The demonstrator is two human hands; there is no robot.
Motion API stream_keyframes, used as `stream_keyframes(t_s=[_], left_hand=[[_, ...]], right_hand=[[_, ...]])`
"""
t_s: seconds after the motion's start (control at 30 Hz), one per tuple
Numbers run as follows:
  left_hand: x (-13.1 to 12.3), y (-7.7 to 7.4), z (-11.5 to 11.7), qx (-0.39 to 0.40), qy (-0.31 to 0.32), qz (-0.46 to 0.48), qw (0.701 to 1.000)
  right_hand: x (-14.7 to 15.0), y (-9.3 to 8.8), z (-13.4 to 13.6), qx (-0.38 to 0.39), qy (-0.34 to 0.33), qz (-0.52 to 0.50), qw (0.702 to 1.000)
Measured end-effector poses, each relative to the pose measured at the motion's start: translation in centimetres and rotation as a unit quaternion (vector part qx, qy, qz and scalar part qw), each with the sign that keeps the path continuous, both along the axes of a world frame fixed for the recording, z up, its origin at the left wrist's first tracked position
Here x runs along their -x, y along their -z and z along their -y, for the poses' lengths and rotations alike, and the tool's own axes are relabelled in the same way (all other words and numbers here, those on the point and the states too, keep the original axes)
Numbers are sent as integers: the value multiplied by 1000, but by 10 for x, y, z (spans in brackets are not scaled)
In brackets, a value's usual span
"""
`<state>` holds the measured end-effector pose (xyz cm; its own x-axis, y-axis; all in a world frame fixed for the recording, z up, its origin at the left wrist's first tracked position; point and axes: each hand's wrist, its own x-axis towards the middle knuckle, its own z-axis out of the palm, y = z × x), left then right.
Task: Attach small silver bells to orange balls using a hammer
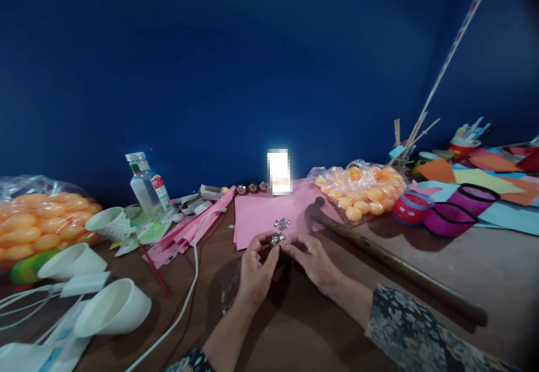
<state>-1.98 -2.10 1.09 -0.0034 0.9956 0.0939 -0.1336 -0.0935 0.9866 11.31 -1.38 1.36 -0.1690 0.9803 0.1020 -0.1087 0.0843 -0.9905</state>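
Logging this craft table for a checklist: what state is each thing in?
silver piece: pinched between left hand and right hand.
bottle: upright, capped.
front white cup: on its side.
hammer: lying flat, untouched.
pink paper: flat, unfolded.

The small bead [278, 239] pinched between the left hand [255, 268] and the right hand [314, 259] is silvery and glittering, like faceted metal or foil. The loose beads [281, 223] just beyond it glint the same way on a flat, matt pink paper sheet [261, 214]. The tabletop [295, 321] is brown, smooth and dull. The hammer [396, 265] has a worn wooden handle and a dark metal head. Smooth orange balls [356, 212] fill a clear, glossy, crinkled plastic bag [320, 175]. The bottle [147, 186] is clear plastic, the cups [112, 307] matt white paper, and the sleeve [421, 332] patterned cloth.
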Motion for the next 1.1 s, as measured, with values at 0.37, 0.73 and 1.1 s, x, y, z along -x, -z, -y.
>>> stream_keyframes(t_s=[0.37, 0.73, 1.1], left_hand=[[0, 1, -1, -13, 10, 7, 1000], [1, 2, -1, -19, 4, -3, 1000], [0, 1, -1, -28, 2, -11, 1000]], right_hand=[[-1, 1, 1, 0, 4, 13, 1000], [-1, -4, 1, -2, 0, 15, 1000], [-1, -1, 1, -3, -2, 20, 1000]])
